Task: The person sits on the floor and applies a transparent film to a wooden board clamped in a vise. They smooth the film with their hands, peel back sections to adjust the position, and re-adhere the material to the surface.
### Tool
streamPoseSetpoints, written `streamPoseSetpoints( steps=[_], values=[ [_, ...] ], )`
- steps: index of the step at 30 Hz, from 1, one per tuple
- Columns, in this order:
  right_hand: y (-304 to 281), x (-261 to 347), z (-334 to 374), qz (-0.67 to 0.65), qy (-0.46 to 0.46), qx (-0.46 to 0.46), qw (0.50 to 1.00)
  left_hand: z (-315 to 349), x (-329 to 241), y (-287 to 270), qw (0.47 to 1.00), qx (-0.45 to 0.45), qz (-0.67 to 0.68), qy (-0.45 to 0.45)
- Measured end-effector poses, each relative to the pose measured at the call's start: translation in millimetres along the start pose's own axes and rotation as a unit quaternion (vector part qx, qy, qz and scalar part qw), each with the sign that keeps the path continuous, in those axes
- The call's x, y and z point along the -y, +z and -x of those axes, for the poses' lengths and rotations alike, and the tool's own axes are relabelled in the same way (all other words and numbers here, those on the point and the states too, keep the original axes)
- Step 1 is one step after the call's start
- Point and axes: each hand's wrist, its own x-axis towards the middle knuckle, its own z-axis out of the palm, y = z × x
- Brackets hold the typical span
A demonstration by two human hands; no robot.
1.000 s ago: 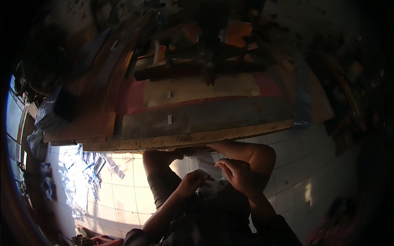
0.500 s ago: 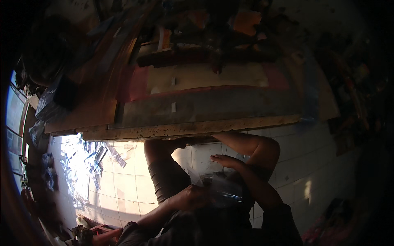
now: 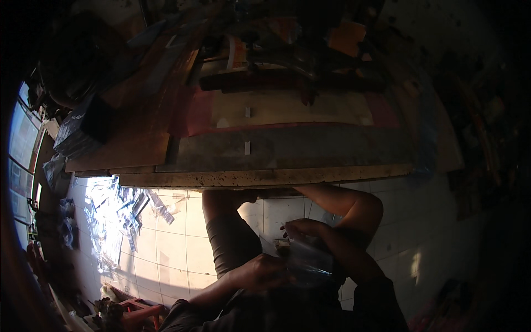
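Observation:
A clear plastic bag [image 3: 313,264] or sheet, glossy and thin, lies over my lap between my two hands. My left hand [image 3: 264,272] is closed at the bag's left side, its fingers dim in the shadow. At the upper edge of the bag, my right hand [image 3: 305,227] has its fingers curled in, and some of the plastic shows beneath them. Whether anything is inside the bag is too dark to tell. A small pale object [image 3: 281,243] shows between my legs, just left of the bag.
Ahead stands a low workbench [image 3: 265,178] with a worn front edge. On it lie a grey board, a pale sheet with pink ends and a dark bar [image 3: 293,81]. A stack of plastic packets [image 3: 81,128] sits at its left. Shiny strips [image 3: 119,213] are scattered on the sunlit tiles.
My right hand, stretched out above the bag before, has curled its fingers and come down to the bag's upper edge. The whole view has shifted slightly.

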Motion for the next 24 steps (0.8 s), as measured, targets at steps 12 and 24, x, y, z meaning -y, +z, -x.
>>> streamPoseSetpoints(
  steps=[12,24],
  values=[
    [16,75,94,-0.046,-0.146,-0.008,0.988,6,2,-2,0.999,-0.044,0.0,-0.021],
    [2,75,104,0.09,-0.37,-0.294,0.877,11,6,-3,1.0,-0.005,-0.008,-0.026]
  ],
)
